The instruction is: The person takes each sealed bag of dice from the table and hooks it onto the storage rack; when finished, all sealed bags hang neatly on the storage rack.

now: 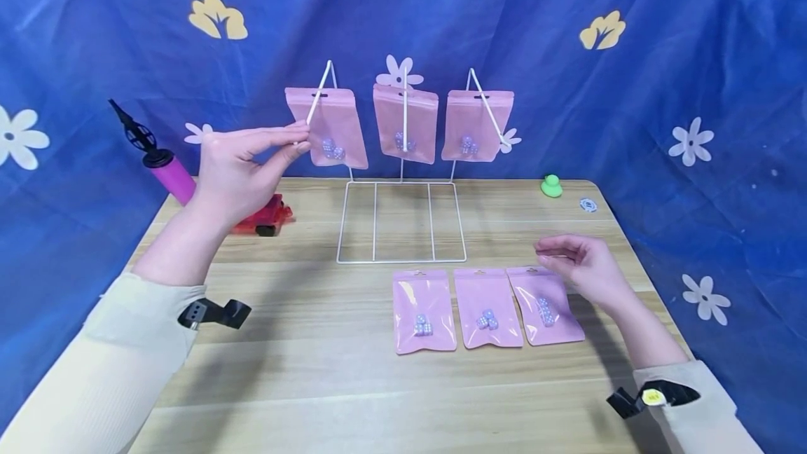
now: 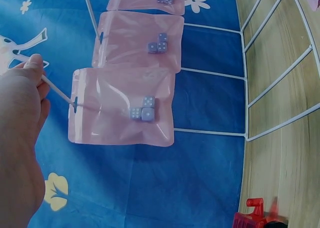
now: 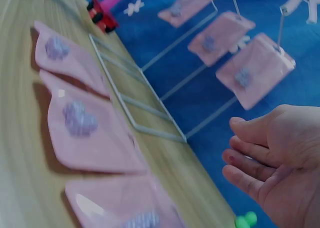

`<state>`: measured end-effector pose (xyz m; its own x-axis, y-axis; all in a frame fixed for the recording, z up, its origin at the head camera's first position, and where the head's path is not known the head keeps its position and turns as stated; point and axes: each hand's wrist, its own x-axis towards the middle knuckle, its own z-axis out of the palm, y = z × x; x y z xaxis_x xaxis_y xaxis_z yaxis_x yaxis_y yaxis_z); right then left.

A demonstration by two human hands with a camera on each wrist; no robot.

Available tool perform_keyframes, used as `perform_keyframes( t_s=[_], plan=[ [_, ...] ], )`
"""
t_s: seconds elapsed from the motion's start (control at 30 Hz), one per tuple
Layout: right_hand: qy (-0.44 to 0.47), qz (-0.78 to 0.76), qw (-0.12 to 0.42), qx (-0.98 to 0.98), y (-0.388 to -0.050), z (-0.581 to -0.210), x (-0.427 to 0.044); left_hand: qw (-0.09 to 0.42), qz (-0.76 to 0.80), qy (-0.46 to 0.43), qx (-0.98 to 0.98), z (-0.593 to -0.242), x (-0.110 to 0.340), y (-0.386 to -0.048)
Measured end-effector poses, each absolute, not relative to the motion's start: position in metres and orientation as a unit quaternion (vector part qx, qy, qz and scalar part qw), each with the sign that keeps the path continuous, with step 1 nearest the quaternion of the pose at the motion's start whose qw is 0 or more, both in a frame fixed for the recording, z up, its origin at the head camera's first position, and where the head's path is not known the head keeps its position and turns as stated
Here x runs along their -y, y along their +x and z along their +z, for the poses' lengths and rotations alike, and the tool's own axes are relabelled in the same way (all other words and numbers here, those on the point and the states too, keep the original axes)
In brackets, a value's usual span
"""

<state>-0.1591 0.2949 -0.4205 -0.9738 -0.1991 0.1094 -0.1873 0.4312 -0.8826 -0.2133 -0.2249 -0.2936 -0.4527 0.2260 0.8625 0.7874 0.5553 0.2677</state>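
My left hand [image 1: 242, 160] pinches the front end of the left hook [image 1: 319, 93] on a white wire display rack [image 1: 403, 261]. From that hook hangs a pink zip pouch [image 2: 112, 123] with small lilac dice [image 2: 148, 114] showing through it. A middle pouch [image 1: 421, 111] and a right-hand pouch [image 1: 463, 111] hang on the other two hooks. Three more dice pouches lie in a row on the table: left [image 1: 425, 293], middle [image 1: 479, 293] and right [image 1: 526, 289]. Above the top corner of the right one is my right hand [image 1: 586, 268], fingers loosely bent, holding nothing.
Beyond my left forearm are a magenta hand pump [image 1: 173, 177] with a black nozzle and a red toy vehicle [image 1: 267, 216], both partly hidden. At the table's back right are a green rubber duck [image 1: 551, 188] and a poker chip [image 1: 588, 204]. Blue patterned cloth [image 1: 536, 12] encloses the table.
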Motion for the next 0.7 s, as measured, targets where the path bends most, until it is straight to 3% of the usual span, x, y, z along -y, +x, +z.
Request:
perform_keyframes(
  t_s=[0.27, 0.7],
  plan=[
    [-0.064, -0.482, -0.004, -0.874, -0.140, -0.437, -0.326, 0.409, -0.333, -0.322, 0.786, -0.293, 0.226, -0.213],
    [0.022, -0.447, 0.087, -0.890, -0.122, -0.466, -0.347, 0.407, -0.336, -0.326, 0.784, -0.295, 0.226, -0.216]
  ],
)
